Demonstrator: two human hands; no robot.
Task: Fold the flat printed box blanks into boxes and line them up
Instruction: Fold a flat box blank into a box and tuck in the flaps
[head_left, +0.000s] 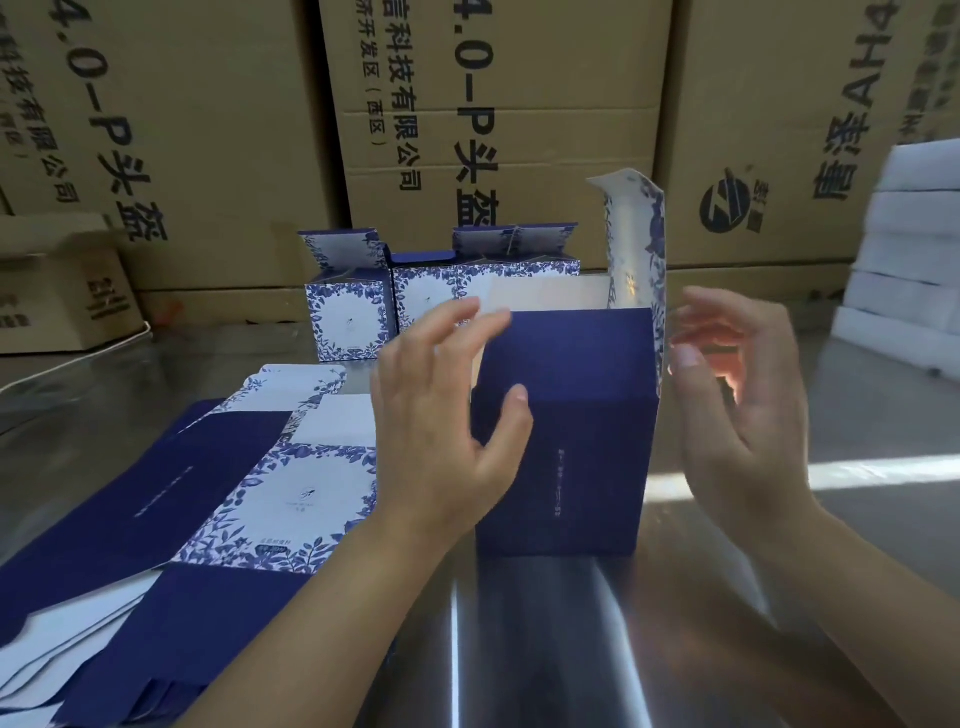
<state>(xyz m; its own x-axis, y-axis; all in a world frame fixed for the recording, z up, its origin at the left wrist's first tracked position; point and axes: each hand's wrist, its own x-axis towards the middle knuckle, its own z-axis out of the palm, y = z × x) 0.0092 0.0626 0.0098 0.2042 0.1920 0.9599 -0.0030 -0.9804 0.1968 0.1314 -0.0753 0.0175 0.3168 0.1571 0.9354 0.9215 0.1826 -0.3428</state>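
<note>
The left hand (447, 415), fingers spread, is resting its thumb on the upright navy cardboard box with floral-printed sides (566, 441), which is standing mid-way across the shiny metal table (727, 597) with its lid flap raised. The right hand (737, 415), fingers relaxed, is hovering just beside it.

The upright box (566, 426) shows a plain navy face crossed by one thin line of pale print. Its raised flap (636, 239) is white with blue flowers and leaves. The flat blanks (197, 467) mix navy panels with white panels framed in blue foliage. The folded boxes (348, 322) behind carry the same white front and leafy blue border. The cartons (493, 104) are brown with black lettering, the foam blocks (904, 249) white, the desk (571, 623) silvery grey.
</note>
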